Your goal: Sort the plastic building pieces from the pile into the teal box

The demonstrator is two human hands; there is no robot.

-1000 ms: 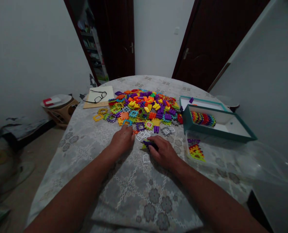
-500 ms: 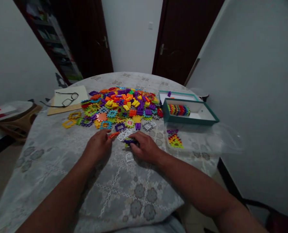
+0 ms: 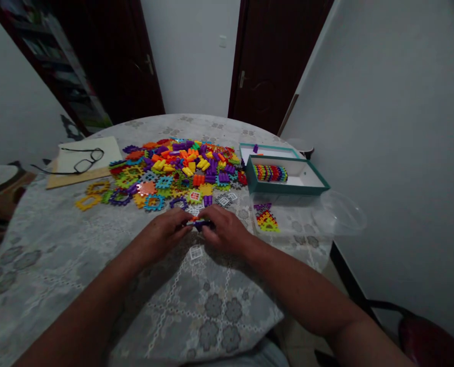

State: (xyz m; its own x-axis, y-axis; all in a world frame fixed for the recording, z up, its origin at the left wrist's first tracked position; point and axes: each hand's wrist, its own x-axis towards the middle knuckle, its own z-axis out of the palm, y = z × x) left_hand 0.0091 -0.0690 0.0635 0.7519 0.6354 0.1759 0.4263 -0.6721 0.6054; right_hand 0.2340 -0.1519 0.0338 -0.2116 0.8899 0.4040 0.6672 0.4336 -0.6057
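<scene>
My left hand [image 3: 164, 232] and my right hand [image 3: 225, 228] meet above the tablecloth in front of the pile. Pinched in the left fingers is an orange building piece [image 3: 193, 219], mostly hidden. The right fingers close on a dark purple building piece [image 3: 199, 224] with a bit of yellow-green beside it. The two pieces are together between the fingertips; whether they are joined I cannot tell. Just below lies a white window-shaped piece [image 3: 196, 252], and more white lattice pieces [image 3: 194, 209] lie behind the hands.
A heap of colourful interlocking pieces [image 3: 181, 168] covers the table's middle. At right stand a teal box [image 3: 288, 188] with a row of stacked pieces and a clear plastic container [image 3: 341, 219]. Eyeglasses [image 3: 83, 164] rest on a paper folder [image 3: 64, 176] at left.
My left hand has moved right with the orange piece, bringing it against the purple piece in my right hand. The whole view has shifted slightly.
</scene>
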